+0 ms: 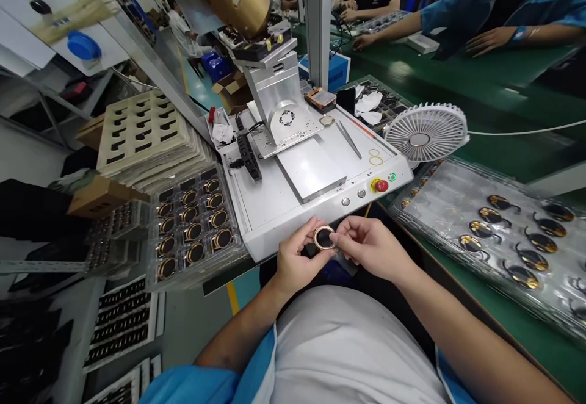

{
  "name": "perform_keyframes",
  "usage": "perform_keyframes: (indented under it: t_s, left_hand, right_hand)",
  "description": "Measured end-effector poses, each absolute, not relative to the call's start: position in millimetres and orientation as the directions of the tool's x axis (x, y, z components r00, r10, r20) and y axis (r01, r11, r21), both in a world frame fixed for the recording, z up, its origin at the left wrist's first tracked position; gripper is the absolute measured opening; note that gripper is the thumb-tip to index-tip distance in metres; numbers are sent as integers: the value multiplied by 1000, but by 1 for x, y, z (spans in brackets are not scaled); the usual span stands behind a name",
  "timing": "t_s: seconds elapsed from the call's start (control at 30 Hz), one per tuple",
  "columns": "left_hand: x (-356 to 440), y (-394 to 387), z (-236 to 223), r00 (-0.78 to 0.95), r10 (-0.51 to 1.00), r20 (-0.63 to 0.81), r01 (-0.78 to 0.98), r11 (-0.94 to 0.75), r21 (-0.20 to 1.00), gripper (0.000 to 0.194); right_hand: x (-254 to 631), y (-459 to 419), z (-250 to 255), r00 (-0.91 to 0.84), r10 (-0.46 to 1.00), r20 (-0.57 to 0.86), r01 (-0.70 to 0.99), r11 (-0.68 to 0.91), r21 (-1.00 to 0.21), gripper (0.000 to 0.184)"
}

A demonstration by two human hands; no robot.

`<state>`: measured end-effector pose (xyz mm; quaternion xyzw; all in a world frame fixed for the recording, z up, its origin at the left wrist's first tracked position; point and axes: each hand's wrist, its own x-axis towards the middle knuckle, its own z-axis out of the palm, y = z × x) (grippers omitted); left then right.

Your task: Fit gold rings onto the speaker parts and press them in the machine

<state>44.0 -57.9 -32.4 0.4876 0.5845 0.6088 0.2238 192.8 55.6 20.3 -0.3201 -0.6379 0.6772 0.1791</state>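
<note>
Gold-rimmed disc (325, 238): two-handed edge hold

Head view: you hold the disc low and close to your body, just in front of the machine base (274, 239). Your left hand (296, 257) pinches its left rim between thumb and fingers; your right hand (372, 246) pinches its right rim. Gripping by the edge probably keeps the dark face uncovered. A stacked tray (201, 263) stands at your left, a clear tray (439, 209) at your right, presumably for easy reach

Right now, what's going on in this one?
A person holds a gold-rimmed round piece with the left hand and right hand, in front of a machine. Similar pieces sit in a tray on the left. Tweezers lie on the machine, and a fan stands at its right.
</note>
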Motion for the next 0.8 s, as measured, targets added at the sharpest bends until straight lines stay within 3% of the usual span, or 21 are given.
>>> perform_keyframes:
  t_s: [0.17, 0.43, 0.6, 0.73, 0.8]
  left_hand:
    - [44, -56, -31, -407, 833, 376, 351, -237, 906, 73]
    - [43, -57, -33, -411, 830, 377, 368, -227, 902, 71]
    - [45, -58, -34, -409, 834, 370, 387, -209, 898, 64]
    - [53, -57, -38, -289, 862, 416, 407, -282, 869, 69]
    - [54, -56, -39, -194, 874, 445, 449, -324, 833, 74]
  right_hand:
    - [192, 49, 15, -707, 686, -169, 199, -37, -979, 29]
    - [188, 47, 13, -689, 707, -162, 183, -47, -982, 26]
    - [185, 44, 9, -632, 771, -80, 199, 61, -978, 18]
    - [204, 53, 4, -696, 702, -151, 123, -91, -988, 31]
    - [242, 58, 5, -616, 772, -155, 156, -74, -985, 40]
